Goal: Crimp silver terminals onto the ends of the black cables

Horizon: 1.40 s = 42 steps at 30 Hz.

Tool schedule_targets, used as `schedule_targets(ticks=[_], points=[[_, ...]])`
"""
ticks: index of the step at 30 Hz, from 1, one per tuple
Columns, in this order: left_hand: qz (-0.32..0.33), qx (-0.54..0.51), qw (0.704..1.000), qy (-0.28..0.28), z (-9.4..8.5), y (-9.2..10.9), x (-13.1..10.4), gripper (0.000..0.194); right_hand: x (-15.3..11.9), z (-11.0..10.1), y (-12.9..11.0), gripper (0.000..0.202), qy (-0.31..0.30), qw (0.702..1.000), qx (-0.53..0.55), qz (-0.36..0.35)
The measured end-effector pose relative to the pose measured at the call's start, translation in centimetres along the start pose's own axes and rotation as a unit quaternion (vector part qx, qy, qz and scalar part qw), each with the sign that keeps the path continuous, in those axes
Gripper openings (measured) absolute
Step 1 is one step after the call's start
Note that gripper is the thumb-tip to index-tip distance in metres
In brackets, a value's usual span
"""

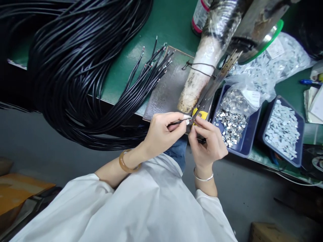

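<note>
My left hand (165,132) pinches a black cable (178,122) close to its end, where a small white piece (187,121) shows. Close on its right, my right hand (208,139) has thumb and fingers pressed together at the cable's tip; whatever they hold is too small to name. Both hands meet just below the tip of a metal tool (214,84) and a yellow label (202,115). A large bundle of black cables (73,67) lies to the left, its stripped ends (156,64) resting over a dark metal plate (164,97).
Right of my hands, a blue tray (248,141) holds small metal parts, and another blue tray (300,148) holds pale pieces. Plastic bags of parts (290,60) lie behind them. A wrapped white tube (199,70) slants above the plate. A can (199,16) stands at the back.
</note>
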<state>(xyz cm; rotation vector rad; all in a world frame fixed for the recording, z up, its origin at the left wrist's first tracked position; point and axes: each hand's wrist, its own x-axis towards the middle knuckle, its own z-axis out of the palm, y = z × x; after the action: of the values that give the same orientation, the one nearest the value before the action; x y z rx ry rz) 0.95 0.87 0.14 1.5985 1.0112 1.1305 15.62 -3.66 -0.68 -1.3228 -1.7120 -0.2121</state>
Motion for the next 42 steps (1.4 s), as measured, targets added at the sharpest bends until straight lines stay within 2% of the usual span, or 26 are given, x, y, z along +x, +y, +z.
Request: schedule_targets(ticks=[5,12,15,18,20,22,25,27,28,31,33,35,37,40,42], points=[[0.056,0.031,0.998,0.018,-0.1,-0.1,0.0,0.017,0.0,-0.5,-0.4,0.025,-0.013,1.0,-0.008,-0.002],[0.058,0.022,0.998,0.017,0.0,-0.5,-0.3,0.019,-0.2,-0.5,0.0,0.024,-0.034,0.999,0.016,-0.007],[0.011,-0.002,1.0,0.005,0.0,-0.3,-0.3,0.018,0.0,-0.6,0.0,0.021,-0.034,0.998,0.045,0.02],[-0.071,-0.072,0.994,-0.036,-0.1,0.0,-0.5,0.014,0.4,-1.3,-0.2,0.02,-0.013,0.993,0.089,0.08],[-0.098,-0.096,0.989,-0.059,-0.2,0.1,-0.7,0.016,0.7,-2.0,-0.6,0.02,-0.007,0.992,0.078,0.099],[-0.083,-0.086,0.991,-0.06,-0.2,0.2,-1.0,0.014,0.8,-2.4,-1.1,0.02,-0.045,0.994,0.041,0.092],[-0.014,-0.044,0.998,-0.033,-0.2,0.3,-1.3,0.011,0.5,-2.4,-1.6,0.017,-0.104,0.991,0.008,0.083],[0.007,-0.043,0.999,-0.025,-0.3,0.3,-1.4,0.01,0.2,-2.0,-1.7,0.011,-0.109,0.985,0.05,0.126],[-0.003,-0.065,0.997,-0.035,-0.4,0.3,-1.4,0.01,0.0,-1.9,-1.7,0.007,-0.114,0.976,0.095,0.161],[-0.084,-0.178,0.976,-0.097,-0.8,0.3,-1.3,0.014,-0.4,-1.6,-1.4,0.003,-0.129,0.928,0.238,0.255],[-0.129,-0.234,0.956,-0.123,-1.0,0.2,-1.1,0.016,-0.4,-1.6,-1.3,0.002,-0.086,0.927,0.246,0.27],[-0.151,-0.261,0.946,-0.116,-1.1,0.1,-1.0,0.016,-0.3,-1.6,-1.2,0.003,-0.008,0.953,0.185,0.238],[-0.164,-0.28,0.941,-0.101,-1.0,0.0,-0.9,0.013,-0.1,-1.5,-1.2,0.008,0.038,0.981,0.102,0.159],[-0.17,-0.31,0.932,-0.079,-0.7,-0.2,-0.7,0.008,-0.2,-1.2,-1.1,0.018,0.017,0.999,0.009,0.039],[-0.169,-0.322,0.929,-0.064,-0.4,-0.2,-0.5,0.006,-0.4,-0.9,-0.9,0.025,-0.002,1.0,-0.008,0.003]])
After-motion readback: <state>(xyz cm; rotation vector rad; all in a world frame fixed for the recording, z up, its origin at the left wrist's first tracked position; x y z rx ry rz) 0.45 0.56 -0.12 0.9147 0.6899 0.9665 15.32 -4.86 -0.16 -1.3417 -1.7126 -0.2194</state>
